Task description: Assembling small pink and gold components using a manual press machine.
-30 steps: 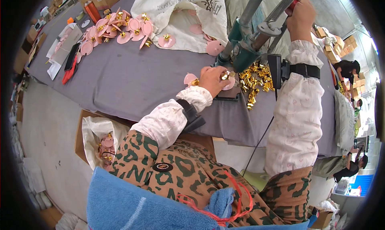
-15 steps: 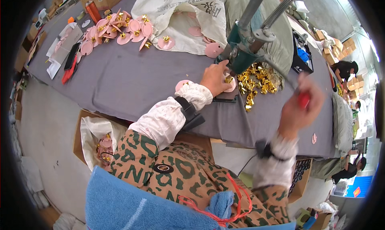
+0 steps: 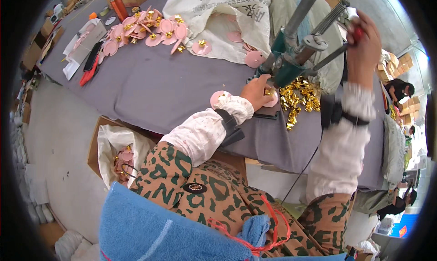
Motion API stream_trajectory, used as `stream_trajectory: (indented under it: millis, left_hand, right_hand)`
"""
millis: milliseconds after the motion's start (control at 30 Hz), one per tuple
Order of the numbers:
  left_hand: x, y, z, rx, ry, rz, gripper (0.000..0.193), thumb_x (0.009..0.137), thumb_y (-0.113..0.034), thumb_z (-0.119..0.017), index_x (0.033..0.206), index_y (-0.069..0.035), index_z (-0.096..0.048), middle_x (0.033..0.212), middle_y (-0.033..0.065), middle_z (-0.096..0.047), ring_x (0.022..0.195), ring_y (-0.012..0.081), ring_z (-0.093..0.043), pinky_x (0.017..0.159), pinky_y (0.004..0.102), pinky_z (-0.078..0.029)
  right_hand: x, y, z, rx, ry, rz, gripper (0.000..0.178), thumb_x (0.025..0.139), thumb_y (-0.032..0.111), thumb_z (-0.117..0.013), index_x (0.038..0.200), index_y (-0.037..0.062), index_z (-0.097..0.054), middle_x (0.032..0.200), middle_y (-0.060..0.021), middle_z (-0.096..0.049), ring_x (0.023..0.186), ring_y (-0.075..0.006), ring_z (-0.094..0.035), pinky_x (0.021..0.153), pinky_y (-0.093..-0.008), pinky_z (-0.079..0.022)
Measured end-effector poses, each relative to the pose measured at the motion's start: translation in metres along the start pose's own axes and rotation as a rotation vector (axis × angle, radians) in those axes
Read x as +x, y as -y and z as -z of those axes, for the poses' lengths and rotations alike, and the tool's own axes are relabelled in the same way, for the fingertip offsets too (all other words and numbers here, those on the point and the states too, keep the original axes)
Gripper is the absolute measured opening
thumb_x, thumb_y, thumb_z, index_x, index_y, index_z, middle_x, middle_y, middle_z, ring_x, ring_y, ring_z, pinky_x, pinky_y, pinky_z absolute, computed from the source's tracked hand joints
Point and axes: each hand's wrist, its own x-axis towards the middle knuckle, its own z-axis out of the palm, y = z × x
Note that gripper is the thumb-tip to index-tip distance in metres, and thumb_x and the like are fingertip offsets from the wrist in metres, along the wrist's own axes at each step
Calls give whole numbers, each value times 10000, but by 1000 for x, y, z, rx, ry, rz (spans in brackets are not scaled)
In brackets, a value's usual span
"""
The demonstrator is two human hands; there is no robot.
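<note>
A grey-draped counter [image 3: 168, 88] bore a green lever press [image 3: 290, 70], gold foil pieces [image 3: 298, 99] at its six o'clock. Toward eight, the left hand [image 3: 256, 91] curled narrowly, grip unclear, at a pink disc [image 3: 273, 100]; at two, the right hand [image 3: 365, 47] clasped a red knob [image 3: 358, 33].

Black phone [image 3: 93, 56] — orange can [image 3: 119, 8]

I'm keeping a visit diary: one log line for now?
left hand: at round pink disc, under green metal press; right hand: holding red-knobbed metal lever; beside press: shiny gold pieces
</note>
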Motion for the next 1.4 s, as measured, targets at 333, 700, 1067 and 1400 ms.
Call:
stream_trajectory:
  millis: [333,700,1067,1400]
  left_hand:
    - [9,0,169,628,544,172,465,700,-337,-725,1092,-118,-604,881,113,-653,719,227,-629,655,342,-499]
    - [-98,39,265,615,450,329,394,707,-356,-714,1003,-111,-625,921,148,-653,858,318,-624,729,394,-481]
    - [-110,62,353,764,328,501,420,739,-290,-702,1096,-79,-633,1039,164,-640,1003,300,-601,864,376,-474]
    - [64,198,245,928,-76,128,351,770,-69,-589,1107,-166,-593,1006,191,-607,958,368,-592,814,452,-469]
  right_hand:
    - [66,-66,11,-289,51,44,161,791,40,-541,925,14,-625,919,-69,-636,732,-201,-589,590,-277,-436]
    - [69,-71,22,-668,118,125,316,796,-11,-576,1103,25,-641,1046,-54,-633,791,-106,-581,682,-235,-467]
    - [74,-76,27,-227,119,11,290,903,90,-449,1098,-9,-639,818,-16,-605,714,-58,-552,623,-177,-429]
    - [78,-82,29,-818,325,573,311,894,43,-446,1146,-117,-534,824,-94,-558,688,-150,-536,614,-230,-472]
